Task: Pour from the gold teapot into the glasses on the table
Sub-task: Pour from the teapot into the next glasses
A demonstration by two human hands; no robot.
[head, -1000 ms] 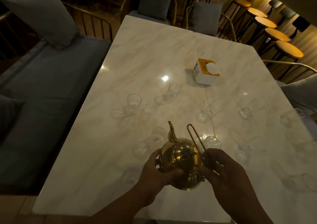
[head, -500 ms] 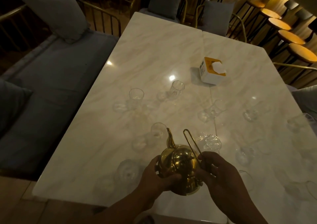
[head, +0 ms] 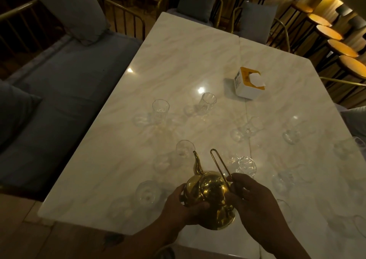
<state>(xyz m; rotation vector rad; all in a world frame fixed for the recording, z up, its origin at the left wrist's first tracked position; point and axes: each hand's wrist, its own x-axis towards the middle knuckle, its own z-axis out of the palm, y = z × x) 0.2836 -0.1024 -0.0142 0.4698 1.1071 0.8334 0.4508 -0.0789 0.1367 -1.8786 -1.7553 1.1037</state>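
Near the desk's (head: 178,60) near edge, a little right of its middle, a gold teapot (head: 210,197) appears lifted above the marble top by 2 bare hands. The left hand (head: 178,207) cups the pot's rounded body, its fingers curled round the left side, likely to steady the weight. The right hand (head: 251,201) has its fingers closed on the base of the thin wire handle (head: 218,163), which stands up and leans away, giving leverage for tipping.

The spout (head: 197,162) points toward the far edge. Its tip is just beside the rim of 1 upright clear glass (head: 184,148), seemingly lined up for a pour, though no stream is visible. More clear glasses (head: 206,103) are scattered across the desk's middle and right side; whether any holds liquid cannot be told. A white and orange tissue box (head: 248,83) sits toward the far right corner.
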